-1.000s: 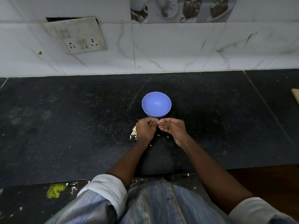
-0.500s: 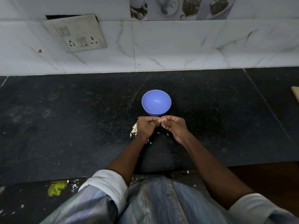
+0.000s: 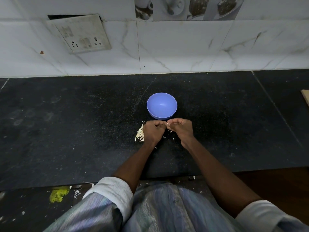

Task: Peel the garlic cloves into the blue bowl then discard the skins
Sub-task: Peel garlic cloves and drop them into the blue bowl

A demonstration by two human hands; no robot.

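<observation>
Both hands stay together near the one blue bowl (image 3: pixel 161 105); left hand (image 3: pixel 153 132) and right hand (image 3: pixel 181 129), fingers curled, pinch one garlic clove (image 3: pixel 167 124) above the tabletop (image 3: pixel 83 131).

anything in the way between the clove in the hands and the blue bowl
Nothing visible. The clove is pinched between the left hand and the right hand, just on the near side of the bowl. The bowl looks empty and its mouth is open. The garlic pile lies off to the left.
</observation>
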